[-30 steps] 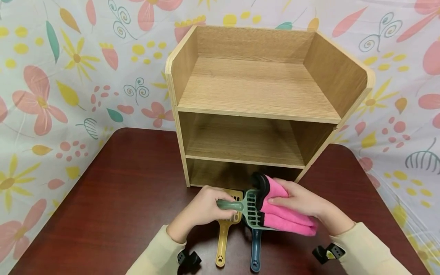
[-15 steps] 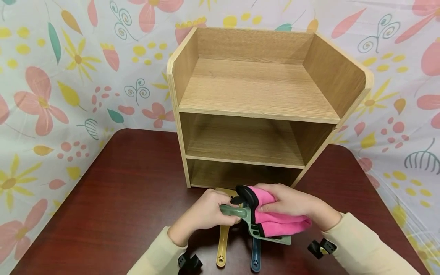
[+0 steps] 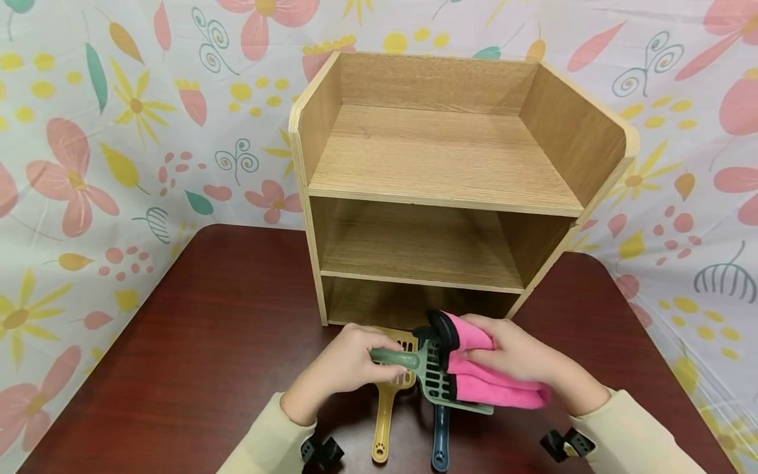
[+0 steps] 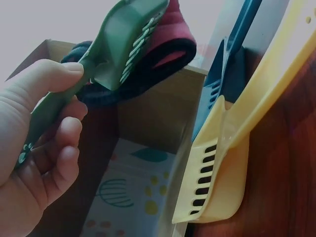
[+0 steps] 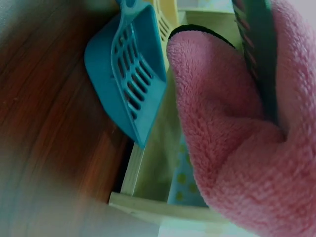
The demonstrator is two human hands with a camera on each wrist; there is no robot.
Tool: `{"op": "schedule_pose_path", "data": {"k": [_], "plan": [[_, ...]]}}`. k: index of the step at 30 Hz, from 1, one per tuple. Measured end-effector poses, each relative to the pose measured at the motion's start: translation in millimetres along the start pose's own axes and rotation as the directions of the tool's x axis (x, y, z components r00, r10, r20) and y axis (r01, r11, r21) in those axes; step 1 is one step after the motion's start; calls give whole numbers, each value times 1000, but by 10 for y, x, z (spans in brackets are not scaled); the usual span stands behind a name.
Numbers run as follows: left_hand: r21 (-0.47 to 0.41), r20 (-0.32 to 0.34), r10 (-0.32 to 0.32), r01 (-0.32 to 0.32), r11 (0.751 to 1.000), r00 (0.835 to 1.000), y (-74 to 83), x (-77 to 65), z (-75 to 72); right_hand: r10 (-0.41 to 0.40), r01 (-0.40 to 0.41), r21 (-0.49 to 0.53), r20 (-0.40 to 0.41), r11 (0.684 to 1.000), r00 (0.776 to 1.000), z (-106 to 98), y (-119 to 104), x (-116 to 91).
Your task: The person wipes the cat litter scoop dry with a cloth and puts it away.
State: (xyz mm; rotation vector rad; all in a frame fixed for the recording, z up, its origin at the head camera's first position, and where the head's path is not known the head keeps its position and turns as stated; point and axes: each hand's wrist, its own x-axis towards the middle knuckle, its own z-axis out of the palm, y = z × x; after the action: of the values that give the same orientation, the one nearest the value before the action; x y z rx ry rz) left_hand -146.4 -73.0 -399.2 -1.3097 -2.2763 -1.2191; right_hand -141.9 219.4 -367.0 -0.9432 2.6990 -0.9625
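My left hand grips the handle of a green slotted litter scoop, thumb on one side and fingers on the other. The scoop is held over the table with its head toward the right. A pink fleecy cloth with black edging is folded over that head, and my right hand holds it there. In the right wrist view the cloth wraps both sides of the green scoop. Part of the scoop's head is hidden by the cloth.
Below the hands lie a yellow litter scoop and a blue litter scoop, handles toward me. Just behind them stands a wooden shelf unit on the dark red table. A flower-patterned sheet hangs behind and beside it.
The cloth slid left along the green scoop to its neck, then back right, uncovering slots again. The scoop tilted at half a second ago and has since flattened. Both hands kept their holds.
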Motion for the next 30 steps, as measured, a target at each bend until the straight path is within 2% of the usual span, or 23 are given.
{"op": "schedule_pose_path", "data": {"k": [3,7,17,24,30], "plan": [[4,-9,-1,1,1000,1000,-13,-9,-5,3,-2,8,-33,1000,999,-12,35,-59],[-7,-2,-7,7,1000,1000,-4,-9,-8,25,-24,21,-35,999,999,-30,51,-100],[-58,5,-26,26,998,1000,42,8,31,15,-20,141,40,990,999,-7,-13,-6],[-77,34,-63,66,995,997,77,13,15,-45,29,166,95,986,994,33,-86,113],[-51,40,-59,61,997,997,85,8,4,-65,43,162,133,986,989,44,-122,159]]}}
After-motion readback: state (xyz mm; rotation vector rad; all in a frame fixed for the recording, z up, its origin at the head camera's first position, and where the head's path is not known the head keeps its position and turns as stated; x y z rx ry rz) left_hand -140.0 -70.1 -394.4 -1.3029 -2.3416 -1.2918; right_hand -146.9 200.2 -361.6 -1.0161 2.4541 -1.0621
